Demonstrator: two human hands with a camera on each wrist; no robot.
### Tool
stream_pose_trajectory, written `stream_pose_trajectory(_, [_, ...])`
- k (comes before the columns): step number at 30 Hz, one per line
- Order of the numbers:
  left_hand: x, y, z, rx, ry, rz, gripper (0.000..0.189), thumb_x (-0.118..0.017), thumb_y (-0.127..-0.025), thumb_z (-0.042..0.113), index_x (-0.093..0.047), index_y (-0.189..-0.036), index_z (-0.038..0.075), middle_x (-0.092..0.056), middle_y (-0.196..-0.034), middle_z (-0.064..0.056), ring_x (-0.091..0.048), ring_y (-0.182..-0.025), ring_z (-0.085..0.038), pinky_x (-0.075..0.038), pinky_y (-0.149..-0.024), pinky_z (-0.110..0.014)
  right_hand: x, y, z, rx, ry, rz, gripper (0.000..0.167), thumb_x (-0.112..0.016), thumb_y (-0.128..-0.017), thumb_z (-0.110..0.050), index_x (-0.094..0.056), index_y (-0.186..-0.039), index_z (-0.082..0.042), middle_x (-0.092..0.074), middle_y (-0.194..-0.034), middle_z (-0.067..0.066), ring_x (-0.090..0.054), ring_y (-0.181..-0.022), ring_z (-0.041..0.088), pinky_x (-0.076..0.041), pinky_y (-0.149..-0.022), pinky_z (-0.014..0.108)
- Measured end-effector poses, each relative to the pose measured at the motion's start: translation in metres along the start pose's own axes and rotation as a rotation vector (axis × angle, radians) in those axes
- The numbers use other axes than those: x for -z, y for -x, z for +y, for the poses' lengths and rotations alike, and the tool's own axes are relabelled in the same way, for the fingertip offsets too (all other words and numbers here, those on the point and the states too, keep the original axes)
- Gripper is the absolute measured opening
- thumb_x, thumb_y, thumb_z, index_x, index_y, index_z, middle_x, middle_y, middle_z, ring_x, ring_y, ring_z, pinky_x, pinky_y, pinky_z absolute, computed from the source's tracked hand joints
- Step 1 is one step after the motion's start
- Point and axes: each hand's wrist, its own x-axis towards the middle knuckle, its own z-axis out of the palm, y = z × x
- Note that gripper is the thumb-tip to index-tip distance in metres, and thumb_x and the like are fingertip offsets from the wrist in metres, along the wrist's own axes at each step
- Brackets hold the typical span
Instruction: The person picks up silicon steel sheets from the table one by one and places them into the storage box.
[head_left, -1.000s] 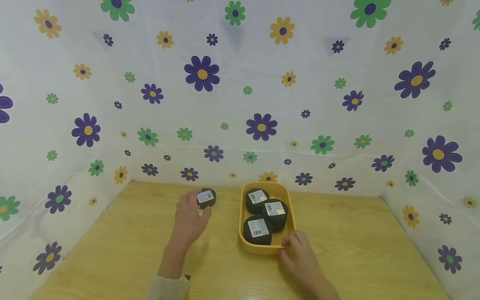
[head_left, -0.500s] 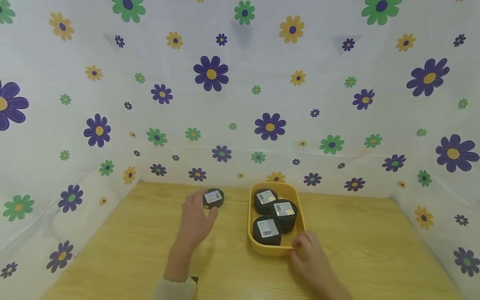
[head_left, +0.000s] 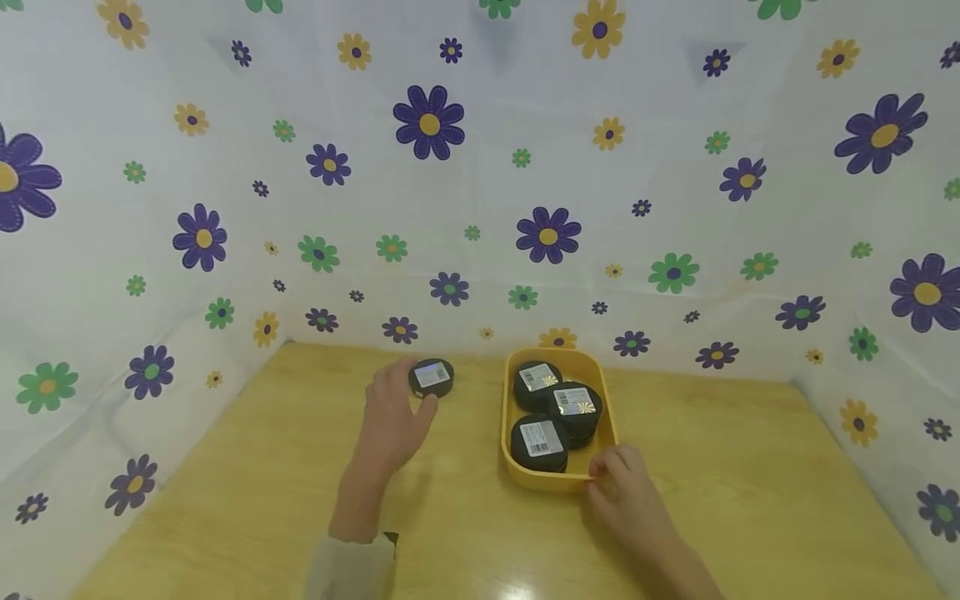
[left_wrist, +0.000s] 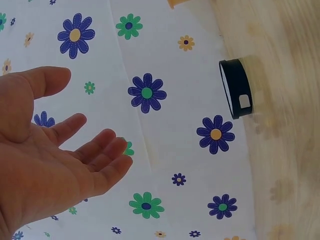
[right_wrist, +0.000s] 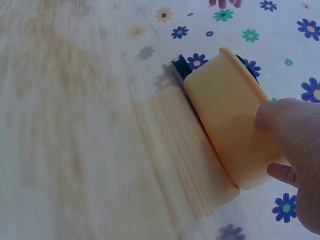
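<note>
A round black container [head_left: 432, 378] with a white label lies on the table at back left. My left hand [head_left: 390, 421] is just beside it, thumb and fingers spread apart. In the left wrist view, a visible gap separates that hand [left_wrist: 75, 145] from the black container [left_wrist: 236, 90]. At the near right corner of a yellow bin [head_left: 543, 481], my right hand [head_left: 633, 504] pinches the rim. The right wrist view shows its thumb against the outside of the bin [right_wrist: 227, 115]. Inside the bin sit several labelled round black containers [head_left: 576, 404], some stacked.
Everything stands on a light wooden table [head_left: 465, 533]. White cloth [head_left: 450, 192] printed with flowers encloses the table at the back and both sides. The bin's far end comes close to the back cloth.
The head view has shifted, so the whole scene sits further right and slightly higher. Both hands keep nearly the same positions relative to the lone container and the bin.
</note>
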Motion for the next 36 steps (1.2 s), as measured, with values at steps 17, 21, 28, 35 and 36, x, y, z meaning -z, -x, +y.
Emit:
stream_pose_trajectory(17, [-0.004,-0.017,-0.019,0.075,0.028,-0.022,0.06,-0.058,-0.093,0.014,-0.035,-0.145,-0.004,-0.034,-0.144,-0.03,-0.031,-0.131,-0.05,-0.03,-0.108,-0.062,-0.004,0.007,0.002,-0.056,0.035,-0.008,0.039,-0.082,-0.063,0.004,-0.056,-0.084,-0.018,-0.046,-0.093,-0.01,-0.044,-0.093,0.006,-0.043,-0.08,0.025])
stream_pose_trajectory(21, [-0.008,-0.023,-0.026,0.073,0.05,-0.032,0.06,-0.058,-0.094,0.014,-0.035,-0.145,-0.004,-0.034,-0.144,-0.03,-0.03,-0.132,-0.049,-0.029,-0.108,-0.062,-0.006,0.003,0.007,0.063,0.02,0.056,0.038,-0.079,-0.059,0.004,-0.056,-0.083,-0.015,-0.047,-0.091,-0.008,-0.044,-0.088,0.009,-0.038,-0.08,0.02])
stream_pose_trajectory(28, [-0.017,-0.019,-0.032,0.073,0.04,-0.013,0.057,-0.06,-0.091,0.013,-0.039,-0.141,-0.006,-0.039,-0.14,-0.031,-0.034,-0.129,-0.049,-0.031,-0.107,-0.062,-0.004,0.008,0.01,0.131,0.005,0.095,0.037,-0.078,-0.057,0.002,-0.057,-0.084,-0.013,-0.049,-0.092,-0.006,-0.045,-0.088,0.011,-0.038,-0.08,0.02])
stream_pose_trajectory(35, [-0.016,-0.02,-0.033,0.108,0.025,-0.022,0.056,-0.058,-0.092,0.016,-0.04,-0.141,-0.003,-0.038,-0.141,-0.03,-0.034,-0.128,-0.047,-0.032,-0.105,-0.063,-0.006,0.006,0.011,0.111,0.015,0.066,0.039,-0.079,-0.057,0.001,-0.057,-0.085,-0.015,-0.049,-0.094,-0.007,-0.045,-0.089,0.009,-0.038,-0.08,0.017])
stream_pose_trajectory(36, [-0.015,-0.021,-0.034,0.11,0.022,-0.024,0.056,-0.058,-0.093,0.016,-0.039,-0.142,-0.003,-0.038,-0.141,-0.03,-0.034,-0.128,-0.047,-0.032,-0.105,-0.063,-0.006,0.004,0.011,0.122,0.011,0.071,0.039,-0.078,-0.057,0.001,-0.057,-0.085,-0.015,-0.049,-0.093,-0.007,-0.046,-0.089,0.009,-0.039,-0.08,0.018])
